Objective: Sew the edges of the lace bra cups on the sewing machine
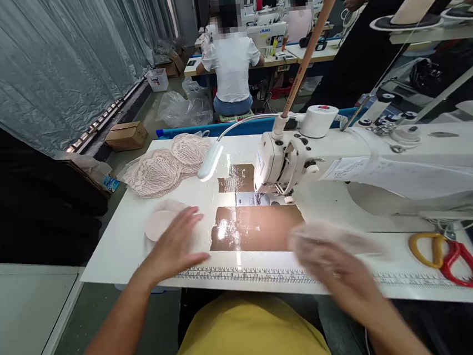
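Observation:
My left hand [175, 243] lies flat with fingers stretched out on the white sewing table [118, 250], its fingertips touching a round pale pink pad [159, 223]. My right hand [332, 266] is smeared by motion near the table's front edge. It appears to carry a thin pale lace piece [336, 236], though its fingers are too blurred to read. The sewing machine head [279, 165] stands just beyond both hands, above a brown plate [252, 226].
A pile of pink lace cups [164, 165] sits at the table's far left. A gooseneck lamp [210, 162] hangs over the plate. Red and yellow scissor handles [447, 257] lie at the right. A printed ruler [245, 272] runs along the front edge. Other people sew at machines behind.

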Motion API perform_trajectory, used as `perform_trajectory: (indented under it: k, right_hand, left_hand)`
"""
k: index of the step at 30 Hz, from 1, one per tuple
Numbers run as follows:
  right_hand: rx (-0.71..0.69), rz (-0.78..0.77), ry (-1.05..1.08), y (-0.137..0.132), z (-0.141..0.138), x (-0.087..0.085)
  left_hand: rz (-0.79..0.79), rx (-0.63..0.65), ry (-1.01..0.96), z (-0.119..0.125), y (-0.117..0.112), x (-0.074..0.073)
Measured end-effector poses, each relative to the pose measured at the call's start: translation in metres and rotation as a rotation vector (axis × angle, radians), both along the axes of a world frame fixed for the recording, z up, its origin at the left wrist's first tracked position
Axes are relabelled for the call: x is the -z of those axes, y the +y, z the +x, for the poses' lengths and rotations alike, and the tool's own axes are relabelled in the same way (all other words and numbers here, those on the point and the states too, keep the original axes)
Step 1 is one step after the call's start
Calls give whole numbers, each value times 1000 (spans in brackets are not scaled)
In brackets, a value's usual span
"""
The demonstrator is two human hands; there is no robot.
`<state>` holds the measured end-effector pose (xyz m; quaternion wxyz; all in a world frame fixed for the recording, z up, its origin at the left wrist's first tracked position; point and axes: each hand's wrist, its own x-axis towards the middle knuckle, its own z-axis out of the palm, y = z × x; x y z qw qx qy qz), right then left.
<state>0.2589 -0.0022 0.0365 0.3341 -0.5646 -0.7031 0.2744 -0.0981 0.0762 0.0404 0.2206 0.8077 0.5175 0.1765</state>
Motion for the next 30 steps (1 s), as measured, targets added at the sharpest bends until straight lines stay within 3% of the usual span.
perform_trajectory:
  k: [2, 4, 6, 10, 12, 14, 16, 18, 19, 21, 25, 27, 30]
  right_hand:
    - [-395, -191, 41, 24, -48, 8]
    - [-512, -143, 100, 36, -77, 9]
    - [-443, -16, 106, 39, -82, 3]
    - [-60, 229, 96, 41, -59, -9]
    - [81, 245, 122, 45, -56, -8]
    - [77, 113, 171, 51, -63, -3]
    - [-48, -149, 265, 56, -75, 4]
    - [-179, -437, 428, 59, -85, 12]
    - [-233, -561, 532, 59, -88, 17]
    - [-327, -745, 730, 58, -91, 24]
    - [-396, -841, 932, 55, -89, 31]
    - [-368, -815, 965, 54, -89, 32]
    - [-219, -698, 1036, 55, -89, 35]
  left_hand:
    - [-89, 333, -156, 29, -5, -12]
    - [-287, 571, -252, 49, -7, -15]
    - [-386, 524, -292, 54, -5, -9]
    - [-174, -30, -235, 32, -2, 11]
    - [-214, -148, -323, 26, -5, 17]
    - [-429, -12, -570, 31, -12, 20]
    - [-650, 261, -828, 42, -20, 18]
    - [-765, 470, -971, 51, -27, 14]
    - [-785, 513, -1009, 54, -29, 13]
    - [-741, 468, -1059, 55, -30, 13]
    - [-501, 128, -929, 48, -24, 21]
    - [-620, 108, -884, 47, -22, 25]
    - [-906, 210, -1025, 49, -24, 31]
